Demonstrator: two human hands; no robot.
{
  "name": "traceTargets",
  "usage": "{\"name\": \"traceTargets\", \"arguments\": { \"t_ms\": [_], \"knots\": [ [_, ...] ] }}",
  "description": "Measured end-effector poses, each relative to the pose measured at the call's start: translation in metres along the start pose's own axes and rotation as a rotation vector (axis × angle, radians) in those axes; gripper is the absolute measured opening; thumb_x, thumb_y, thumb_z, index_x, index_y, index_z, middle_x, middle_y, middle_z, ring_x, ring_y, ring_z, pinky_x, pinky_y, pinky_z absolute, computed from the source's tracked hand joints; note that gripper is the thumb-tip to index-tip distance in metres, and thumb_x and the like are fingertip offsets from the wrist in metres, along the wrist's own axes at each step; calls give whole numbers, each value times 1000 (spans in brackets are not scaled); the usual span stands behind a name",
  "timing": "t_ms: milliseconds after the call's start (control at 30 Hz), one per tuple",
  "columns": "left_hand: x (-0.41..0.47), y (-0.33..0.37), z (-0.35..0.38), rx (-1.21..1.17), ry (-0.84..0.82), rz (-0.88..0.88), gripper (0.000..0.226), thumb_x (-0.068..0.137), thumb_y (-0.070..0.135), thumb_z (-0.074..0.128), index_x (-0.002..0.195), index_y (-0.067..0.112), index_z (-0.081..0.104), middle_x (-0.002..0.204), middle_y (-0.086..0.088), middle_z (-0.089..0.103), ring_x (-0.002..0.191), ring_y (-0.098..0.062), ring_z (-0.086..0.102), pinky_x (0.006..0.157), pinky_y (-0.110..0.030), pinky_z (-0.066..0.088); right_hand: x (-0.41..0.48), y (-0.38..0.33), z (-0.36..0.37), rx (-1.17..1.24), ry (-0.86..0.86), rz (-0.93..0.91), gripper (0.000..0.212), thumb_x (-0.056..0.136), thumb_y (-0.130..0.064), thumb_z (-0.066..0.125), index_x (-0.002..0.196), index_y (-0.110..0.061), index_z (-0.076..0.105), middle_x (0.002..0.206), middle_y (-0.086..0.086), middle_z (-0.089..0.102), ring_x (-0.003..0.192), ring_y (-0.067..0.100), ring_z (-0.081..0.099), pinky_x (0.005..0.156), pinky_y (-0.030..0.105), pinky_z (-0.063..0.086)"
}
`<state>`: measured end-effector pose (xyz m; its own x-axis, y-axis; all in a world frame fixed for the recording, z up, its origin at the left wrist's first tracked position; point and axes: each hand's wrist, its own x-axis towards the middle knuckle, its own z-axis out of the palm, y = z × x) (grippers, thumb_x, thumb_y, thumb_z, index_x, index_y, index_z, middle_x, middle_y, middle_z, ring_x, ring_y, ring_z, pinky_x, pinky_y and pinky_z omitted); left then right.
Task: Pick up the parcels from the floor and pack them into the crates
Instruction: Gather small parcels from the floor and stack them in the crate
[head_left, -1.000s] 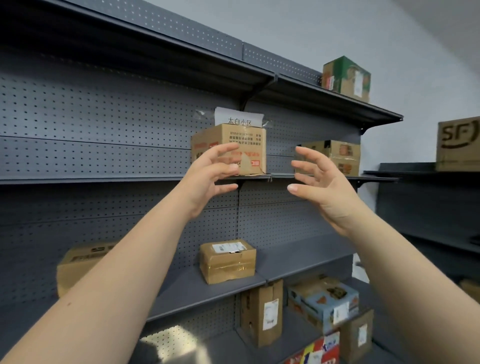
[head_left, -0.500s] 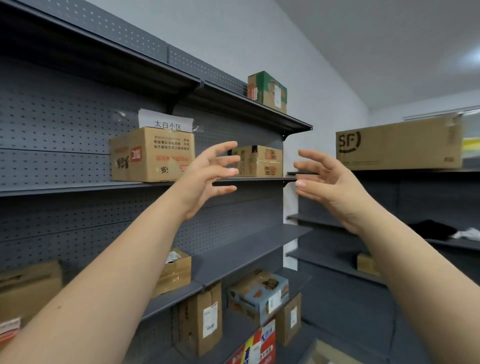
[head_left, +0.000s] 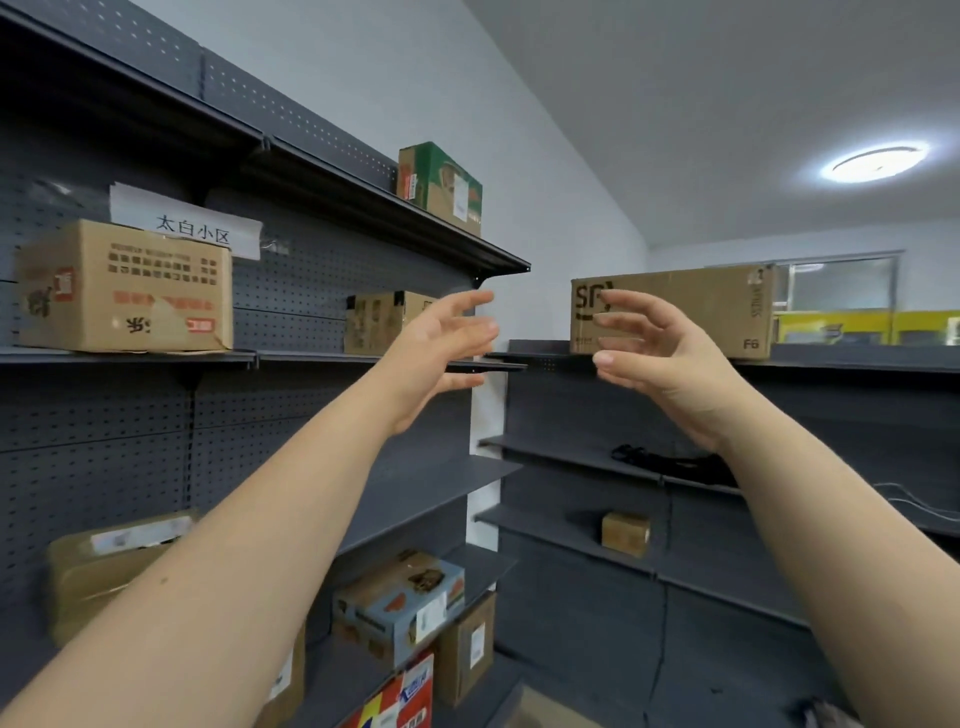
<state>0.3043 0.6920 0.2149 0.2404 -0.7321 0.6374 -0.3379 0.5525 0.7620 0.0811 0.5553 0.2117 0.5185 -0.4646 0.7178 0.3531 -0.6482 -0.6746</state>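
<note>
Head view: at the far left we see a brown carton (head_left: 124, 291) with red and dark print standing on the middle board of the grey pegboard shelving (head_left: 311, 280). A white paper sign (head_left: 192, 228) with four characters is stuck to the back panel just behind its top edge. Below, on a lower board, lies a taped parcel (head_left: 98, 566) with a white label on top, partly hidden by our left forearm (head_left: 234, 571).

Further right, a green carton (head_left: 441, 187) sits near the end of the top board. A small brown carton (head_left: 376, 322) stands on the middle board, just behind our left hand (head_left: 441, 348). That hand is raised in the air, fingers spread and only slightly bent, palm turned to the right, and it grasps nothing. Low on the shelving under it, a blue printed box (head_left: 395, 603) sits just beside a labelled brown box (head_left: 467, 644), and a red and yellow box (head_left: 400, 696) shows at the bottom edge.

Our right hand (head_left: 675, 364) is up at the same height, apart from the left, palm facing it, fingers loosely spread and empty. Behind its fingers a long carton (head_left: 691, 312) marked SF lies on top of the second shelving unit (head_left: 571, 613). We cannot tell how near the hand is to it. On that unit a black object (head_left: 670, 462) lies on one board, and a little carton (head_left: 626, 532) stands on the board below. At the upper right a round ceiling lamp (head_left: 878, 161) glows.
</note>
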Motion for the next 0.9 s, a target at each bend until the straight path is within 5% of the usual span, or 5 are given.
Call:
{"name": "traceTargets", "arguments": {
  "t_ms": [200, 400, 900],
  "knots": [
    [51, -26, 79, -26, -58, 15, 45, 95, 19, 67, 133, 38, 56, 136, -2, 56, 123, -17, 59, 98, -44, 56, 1, 17, -79, -81, -4, -18, 73, 64, -18, 85, 131, -29, 59, 132, 5, 59, 112, 17, 65, 103, 50, 50],
    [99, -73, 162, -96, -107, -4, 67, 86, 20, 76, 143, 38, 48, 143, -2, 48, 127, -14, 53, 101, -47, 54, 2, 60, -163, -130, 27, 23, 73, 65, -25, 84, 132, -37, 58, 132, -1, 61, 120, 16, 61, 107, 50, 47],
    [219, -222, 270, -194, -128, -24, 66, 77, 30, 74, 138, 43, 52, 140, 5, 53, 119, -8, 60, 96, -40, 57, 31, 198, -283, -182, 114, 122, 70, 66, -24, 87, 128, -41, 60, 129, -6, 65, 121, 14, 61, 102, 40, 50]
  ]
}}
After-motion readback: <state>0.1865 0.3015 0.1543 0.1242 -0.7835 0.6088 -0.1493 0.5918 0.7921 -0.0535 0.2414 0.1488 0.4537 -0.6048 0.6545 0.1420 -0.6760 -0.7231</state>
